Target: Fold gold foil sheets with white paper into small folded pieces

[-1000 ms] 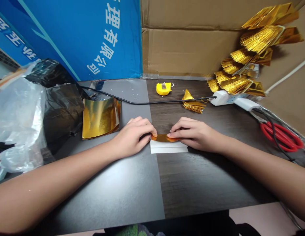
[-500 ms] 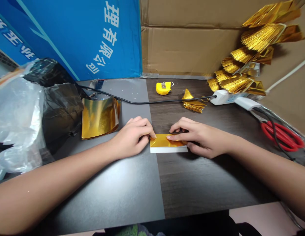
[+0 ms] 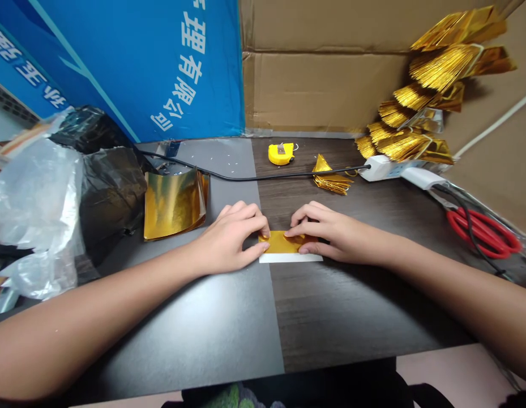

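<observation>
A small gold foil paper [image 3: 277,242] with a white strip along its near edge lies flat on the table, folded over into a narrow rectangle. My left hand [image 3: 237,235] holds its left end, thumb at the near corner and curled index finger on the far one. At the other end, my right hand [image 3: 334,232] bears on the paper with index fingertip and thumb, the other fingers bent. Left of my hands stands a stack of gold foil sheets [image 3: 173,204], slightly curved.
Beyond the hands are a yellow tape measure [image 3: 281,153], a folded gold fan piece [image 3: 330,175] and a black cable [image 3: 246,179]. Red-handled scissors [image 3: 483,232] and a white power strip [image 3: 384,168] lie right. Gold fans [image 3: 441,68] are stacked behind; plastic bags [image 3: 37,198] sit left.
My left thumb has come onto the paper's near left corner. My right index fingertip has shifted slightly left, and the right thumb has moved onto the paper. The view has shifted slightly.
</observation>
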Tool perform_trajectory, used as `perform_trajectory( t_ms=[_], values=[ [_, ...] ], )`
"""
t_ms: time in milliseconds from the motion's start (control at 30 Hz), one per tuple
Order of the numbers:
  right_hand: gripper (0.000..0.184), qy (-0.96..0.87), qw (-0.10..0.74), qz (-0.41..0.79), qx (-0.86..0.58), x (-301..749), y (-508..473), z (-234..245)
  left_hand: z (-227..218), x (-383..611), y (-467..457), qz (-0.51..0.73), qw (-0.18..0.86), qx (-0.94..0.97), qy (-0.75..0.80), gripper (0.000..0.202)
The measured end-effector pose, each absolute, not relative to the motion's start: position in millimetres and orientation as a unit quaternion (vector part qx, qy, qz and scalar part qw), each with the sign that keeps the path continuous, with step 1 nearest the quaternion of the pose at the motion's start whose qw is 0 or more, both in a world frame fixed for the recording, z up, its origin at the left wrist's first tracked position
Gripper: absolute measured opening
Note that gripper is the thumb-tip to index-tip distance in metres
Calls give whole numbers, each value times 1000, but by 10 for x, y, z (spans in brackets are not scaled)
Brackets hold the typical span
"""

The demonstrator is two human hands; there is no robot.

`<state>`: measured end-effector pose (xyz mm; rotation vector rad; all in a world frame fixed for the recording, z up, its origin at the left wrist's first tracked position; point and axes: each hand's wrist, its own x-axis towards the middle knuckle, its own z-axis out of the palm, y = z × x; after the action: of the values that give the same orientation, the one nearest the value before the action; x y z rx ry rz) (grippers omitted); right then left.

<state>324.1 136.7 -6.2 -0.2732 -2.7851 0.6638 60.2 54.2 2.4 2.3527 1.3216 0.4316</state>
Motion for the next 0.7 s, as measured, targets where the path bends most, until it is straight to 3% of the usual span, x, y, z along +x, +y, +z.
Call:
perform_trajectory(
  t_ms=[467,700],
  values=[
    [34,-957,124,235,-115,3278,1404,-9,10,573,549,141,205,853,458,25],
    [45,-941,34,231,-245,3254,1343,140,0,572,546,148,183,865,443,25]
  ],
)
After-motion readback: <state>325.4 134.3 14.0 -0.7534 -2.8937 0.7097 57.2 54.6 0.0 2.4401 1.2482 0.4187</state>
